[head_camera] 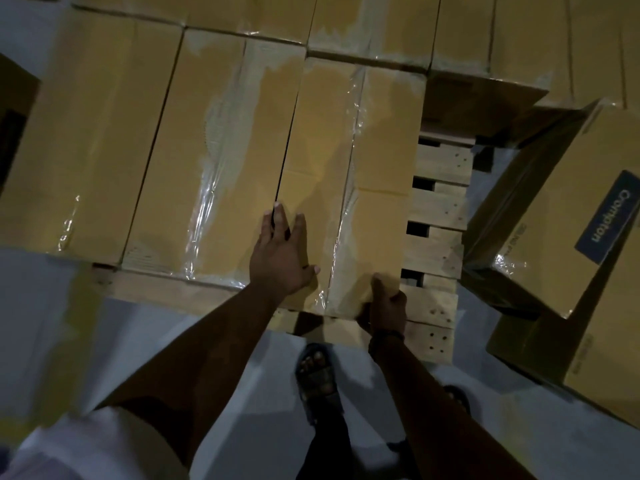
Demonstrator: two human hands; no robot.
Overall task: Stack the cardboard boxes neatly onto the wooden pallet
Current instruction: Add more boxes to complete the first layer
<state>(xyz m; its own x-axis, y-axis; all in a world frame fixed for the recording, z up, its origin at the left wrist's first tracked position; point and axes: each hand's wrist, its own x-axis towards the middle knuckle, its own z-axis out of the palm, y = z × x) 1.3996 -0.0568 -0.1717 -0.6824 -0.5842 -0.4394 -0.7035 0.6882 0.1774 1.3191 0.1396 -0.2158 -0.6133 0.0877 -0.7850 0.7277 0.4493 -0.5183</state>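
Cardboard box (349, 174), down on the wooden pallet (440, 206), third in the near row, with a thin gap to the neighbouring box (214, 161). Could skew or overhang the near edge if shoved unevenly, or trap fingertips in that gap. Left hand (282, 252) flat on top, fingers (278, 216) straight, tips at the gap. Right hand (386, 306) curled round the near right corner.

Pale grey floor (263, 382), black sandal (317, 379), white sleeve (86, 445)

A blue label (604, 216) on the tilted cardboard box (554, 237) (right side) reads "Crompton".
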